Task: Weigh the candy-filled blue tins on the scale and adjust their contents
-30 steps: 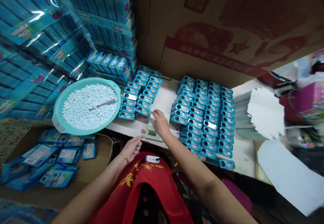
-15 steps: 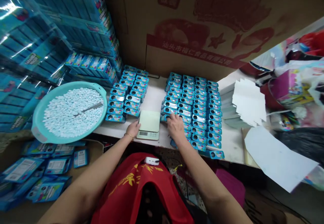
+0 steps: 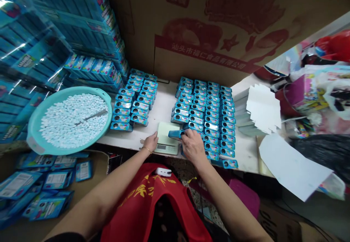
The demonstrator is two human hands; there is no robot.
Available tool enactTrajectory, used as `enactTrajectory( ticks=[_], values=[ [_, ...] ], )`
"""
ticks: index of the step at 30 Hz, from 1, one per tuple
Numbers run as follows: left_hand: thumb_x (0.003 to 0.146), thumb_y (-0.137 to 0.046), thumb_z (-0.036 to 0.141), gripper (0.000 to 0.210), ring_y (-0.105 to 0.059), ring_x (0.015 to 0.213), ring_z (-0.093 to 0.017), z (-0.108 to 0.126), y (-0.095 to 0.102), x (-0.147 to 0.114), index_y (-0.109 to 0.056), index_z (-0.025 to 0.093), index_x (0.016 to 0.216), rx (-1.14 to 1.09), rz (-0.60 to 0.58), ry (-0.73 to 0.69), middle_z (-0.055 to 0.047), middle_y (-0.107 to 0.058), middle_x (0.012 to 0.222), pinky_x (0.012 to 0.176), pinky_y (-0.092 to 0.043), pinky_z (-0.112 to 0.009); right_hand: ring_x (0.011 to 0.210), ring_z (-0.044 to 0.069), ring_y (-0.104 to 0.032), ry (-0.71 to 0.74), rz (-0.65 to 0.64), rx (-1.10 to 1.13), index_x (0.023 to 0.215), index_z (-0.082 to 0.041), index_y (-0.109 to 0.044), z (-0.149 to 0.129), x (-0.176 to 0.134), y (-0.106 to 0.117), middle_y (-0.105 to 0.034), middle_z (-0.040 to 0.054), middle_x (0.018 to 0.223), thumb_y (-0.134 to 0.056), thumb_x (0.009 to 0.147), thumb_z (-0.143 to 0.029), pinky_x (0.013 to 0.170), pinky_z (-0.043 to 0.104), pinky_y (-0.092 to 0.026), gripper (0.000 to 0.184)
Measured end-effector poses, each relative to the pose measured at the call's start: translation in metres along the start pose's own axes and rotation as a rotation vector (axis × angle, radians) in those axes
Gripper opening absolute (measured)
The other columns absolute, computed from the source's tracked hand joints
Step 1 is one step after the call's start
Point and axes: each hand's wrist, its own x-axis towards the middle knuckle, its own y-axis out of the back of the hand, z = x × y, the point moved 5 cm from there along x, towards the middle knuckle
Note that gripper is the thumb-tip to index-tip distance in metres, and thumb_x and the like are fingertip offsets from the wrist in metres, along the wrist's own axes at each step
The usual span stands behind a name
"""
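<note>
Since half a second ago, the right hand point(image 3: 193, 147) has drawn a blue box point(image 3: 174, 134) leftward from the front of the grouped boxes point(image 3: 211, 120), and the scale point(image 3: 164, 138) has slid slightly right. Its forearm reaches up and inward, thumb and fingers pinching the box, whose far end overlaps the scale's plate (whether it touches, I cannot tell). Bent low, the left hand point(image 3: 151, 142) meets the scale's left edge; its grip is unclear.
</note>
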Motion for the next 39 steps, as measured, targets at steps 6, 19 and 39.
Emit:
enactTrajectory(
  ticks=[6,19,39],
  values=[
    [0.075,-0.053,0.025,0.04,-0.053,0.057,-0.013,-0.001,0.003,-0.014,-0.054,0.014,0.114,-0.351,-0.022,0.13,-0.003,-0.061,0.066,0.052,-0.039,-0.022,0.077,0.02,-0.04,0.174,-0.136,-0.051,0.074,-0.016,-0.057,-0.033,0.018,-0.033,-0.052,0.0071,0.083,-0.047,0.077,-0.011,0.063,0.033,-0.027,0.012],
    [0.085,-0.038,0.037,0.037,-0.06,0.063,-0.015,0.01,0.0,-0.118,-0.055,0.01,0.104,-1.331,-0.451,0.585,-0.009,-0.064,0.08,0.058,-0.047,-0.027,0.086,0.018,-0.046,0.413,-0.214,0.36,0.107,-0.015,-0.052,-0.121,-0.03,-0.034,-0.054,0.007,0.096,-0.044,0.085,-0.021,0.073,0.03,-0.038,0.024],
    [0.085,-0.037,0.042,0.042,-0.059,0.068,-0.016,0.011,0.016,-0.143,-0.06,0.01,0.097,-1.228,-0.465,0.539,-0.011,-0.063,0.078,0.065,-0.047,-0.029,0.091,0.013,-0.052,0.437,-0.328,0.679,0.087,-0.017,-0.062,-0.126,-0.036,-0.055,-0.06,0.0044,0.091,-0.048,0.084,-0.022,0.08,0.024,-0.041,0.016]
  ],
)
